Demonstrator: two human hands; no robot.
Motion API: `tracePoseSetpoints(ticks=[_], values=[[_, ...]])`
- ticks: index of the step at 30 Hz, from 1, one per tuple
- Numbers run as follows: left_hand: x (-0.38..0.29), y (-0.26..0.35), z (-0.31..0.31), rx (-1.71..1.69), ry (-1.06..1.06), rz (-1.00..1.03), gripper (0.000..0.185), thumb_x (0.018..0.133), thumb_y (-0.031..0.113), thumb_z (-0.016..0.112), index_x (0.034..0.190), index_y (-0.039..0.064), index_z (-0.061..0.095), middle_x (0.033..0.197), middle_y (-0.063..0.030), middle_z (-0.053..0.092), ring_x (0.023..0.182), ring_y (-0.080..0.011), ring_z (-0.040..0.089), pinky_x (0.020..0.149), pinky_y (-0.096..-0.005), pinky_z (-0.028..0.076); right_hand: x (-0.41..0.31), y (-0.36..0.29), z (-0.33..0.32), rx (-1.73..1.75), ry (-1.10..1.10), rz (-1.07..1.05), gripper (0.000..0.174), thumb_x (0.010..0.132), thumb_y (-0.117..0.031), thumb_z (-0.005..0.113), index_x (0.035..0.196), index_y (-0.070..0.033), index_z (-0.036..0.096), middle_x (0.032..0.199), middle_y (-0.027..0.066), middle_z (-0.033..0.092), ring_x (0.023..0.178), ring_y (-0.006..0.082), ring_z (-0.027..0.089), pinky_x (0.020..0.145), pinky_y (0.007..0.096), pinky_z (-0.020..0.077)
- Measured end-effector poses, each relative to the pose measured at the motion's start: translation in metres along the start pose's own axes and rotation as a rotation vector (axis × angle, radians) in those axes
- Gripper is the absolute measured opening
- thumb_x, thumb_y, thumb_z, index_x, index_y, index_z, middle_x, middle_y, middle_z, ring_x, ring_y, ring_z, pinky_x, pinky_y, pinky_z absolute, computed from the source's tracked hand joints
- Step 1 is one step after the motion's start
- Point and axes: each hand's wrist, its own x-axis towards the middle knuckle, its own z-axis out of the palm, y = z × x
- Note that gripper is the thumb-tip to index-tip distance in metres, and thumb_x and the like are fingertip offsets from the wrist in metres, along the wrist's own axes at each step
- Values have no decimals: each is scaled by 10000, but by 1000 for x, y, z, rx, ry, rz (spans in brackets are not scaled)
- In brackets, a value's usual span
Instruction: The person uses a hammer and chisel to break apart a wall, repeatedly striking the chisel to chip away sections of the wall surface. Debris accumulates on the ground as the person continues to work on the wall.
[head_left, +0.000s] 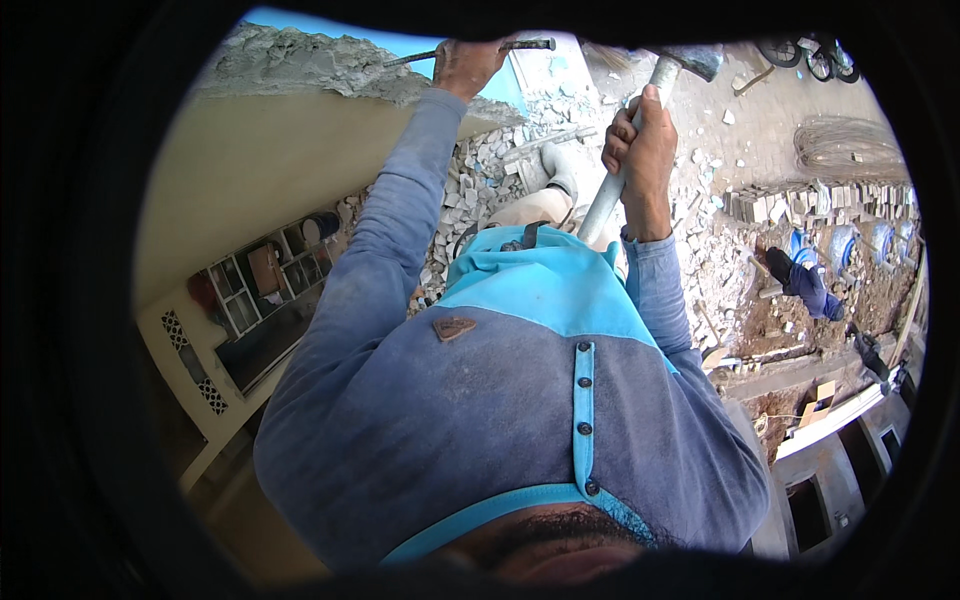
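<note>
My left hand (469, 69) is closed around a steel chisel (531, 45), a ribbed bar with a flattened head. Its far end points left, towards the rough broken edge (322, 66) of a plastered wall (277, 142); I cannot tell whether it touches. On the right, my right hand (646, 154) grips the pale pipe-like handle of a sledgehammer (600, 208). The dark hammer head (701, 61) sits above that hand, partly cut off by the top of the view, apart from the chisel's head.
Broken masonry rubble (469, 195) lies below around my legs. Stacked bricks (817, 201), a wire coil (847, 146) and motorcycles (817, 60) are to the right. A person (810, 289) bends over the dug ground; another person (870, 352) is beyond. A metal frame (240, 300) stands lower left.
</note>
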Motion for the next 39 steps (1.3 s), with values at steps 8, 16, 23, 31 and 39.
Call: tracePoseSetpoints(ticks=[8, 16, 23, 31, 39], values=[[-5, 4, 3, 26, 5, -5, 329, 1036, 368, 671, 837, 109, 634, 689, -104, 663, 595, -312, 663, 537, -441, 529, -11, 34, 19, -105, -161, 214, 440, 1094, -502, 522, 907, -110, 451, 640, -35, 428, 470, 64, 415, 384, 248, 341], [-4, 1, 5, 64, 29, 8, 361, 1051, 393, 643, 825, 113, 638, 677, -103, 665, 574, -303, 658, 530, -442, 520, 5, 13, 25, 329, 70, -173, 442, 1102, -500, 510, 926, -108, 403, 640, -22, 399, 449, 75, 394, 375, 262, 339], [-3, 5, 9, 18, -23, -60, 372, 1049, 409, 642, 825, 112, 636, 652, -99, 646, 556, -304, 642, 520, -451, 506, -5, 13, 4, -145, -171, 157, 448, 1083, -510, 528, 894, -109, 462, 639, -39, 427, 468, 52, 403, 384, 244, 352], [0, -5, 3, 17, 71, -19, 354, 1043, 380, 659, 822, 108, 617, 642, -95, 637, 546, -301, 632, 512, -443, 491, -5, 21, 37, 25, -36, 78, 424, 1097, -489, 538, 925, -118, 423, 637, -28, 394, 461, 67, 386, 384, 234, 342], [-5, 1, -5, 15, 21, -92, 374, 1048, 378, 654, 800, 103, 604, 631, -110, 617, 543, -310, 617, 515, -456, 473, -9, -29, 7, -14, -67, -77, 448, 1095, -520, 510, 885, -128, 455, 627, -48, 387, 455, 42, 379, 371, 215, 324]])
